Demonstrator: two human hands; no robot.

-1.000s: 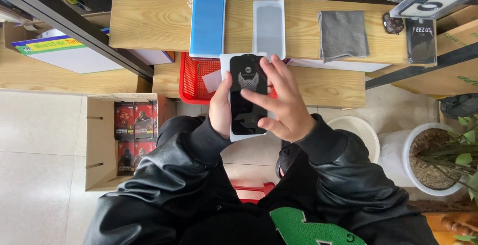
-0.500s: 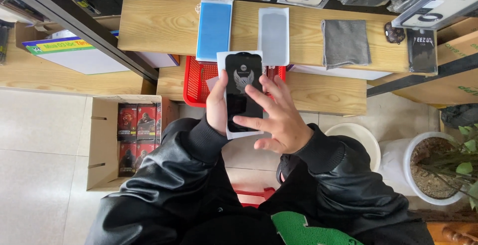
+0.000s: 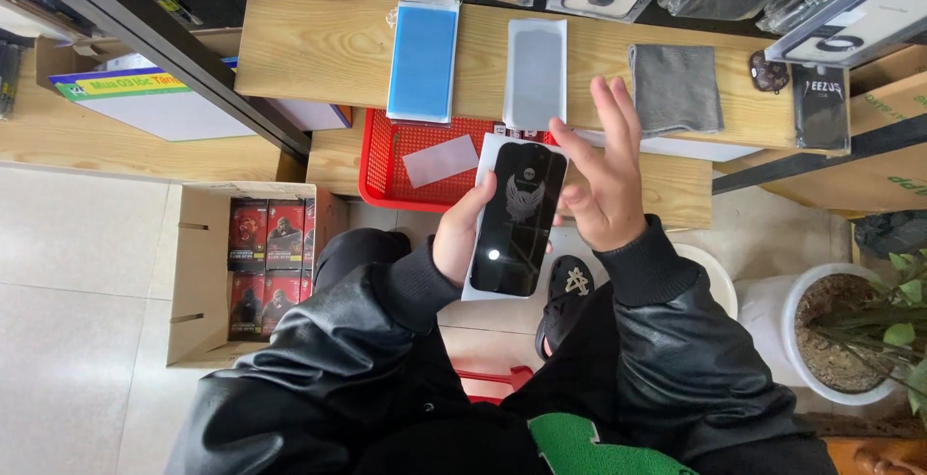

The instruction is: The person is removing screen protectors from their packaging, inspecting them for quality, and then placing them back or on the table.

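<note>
My left hand (image 3: 461, 239) grips a black phone-shaped screen protector (image 3: 517, 219) with a winged emblem, lying on a white backing card, tilted to the right above my lap. My right hand (image 3: 603, 176) is raised beside its right edge with fingers spread, thumb near the protector's upper right side, holding nothing. Both arms wear black leather jacket sleeves.
A wooden shelf (image 3: 309, 50) carries a blue film pack (image 3: 422, 50), a grey film pack (image 3: 536, 71), a grey cloth (image 3: 676, 89) and a black pack (image 3: 821, 106). A red basket (image 3: 391, 171) holds a white sheet. A cardboard box (image 3: 193, 282) of red boxes stands left; a potted plant (image 3: 850, 325) right.
My right hand lifted off the protector's face and moved up and right, fingers spread. My left hand tilted the protector rightwards and shifted it slightly right and down.
</note>
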